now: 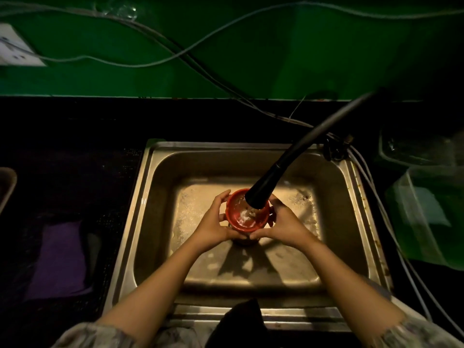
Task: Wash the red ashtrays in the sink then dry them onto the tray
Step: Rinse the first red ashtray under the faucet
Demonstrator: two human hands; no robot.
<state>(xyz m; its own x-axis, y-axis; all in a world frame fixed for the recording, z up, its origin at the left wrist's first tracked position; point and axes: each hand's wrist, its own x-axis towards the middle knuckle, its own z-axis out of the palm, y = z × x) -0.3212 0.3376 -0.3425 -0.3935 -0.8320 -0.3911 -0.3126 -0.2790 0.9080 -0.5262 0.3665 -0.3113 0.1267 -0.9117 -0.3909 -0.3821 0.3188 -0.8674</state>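
Item: round red ashtray (247, 213), mouth up, over your steel sink (160, 197), beneath the black hose faucet (261, 194). Your left hand (213, 222) and right hand (283, 222) cup opposite sides, equally near.

The black faucet head (259, 195) covers the far rim of the red ashtray (247, 217), and both hands hide its sides and underside. At the counter's left edge a tray (6, 187) is cut off by the frame. Clear containers (421, 172) at the right edge are too dark to make out.
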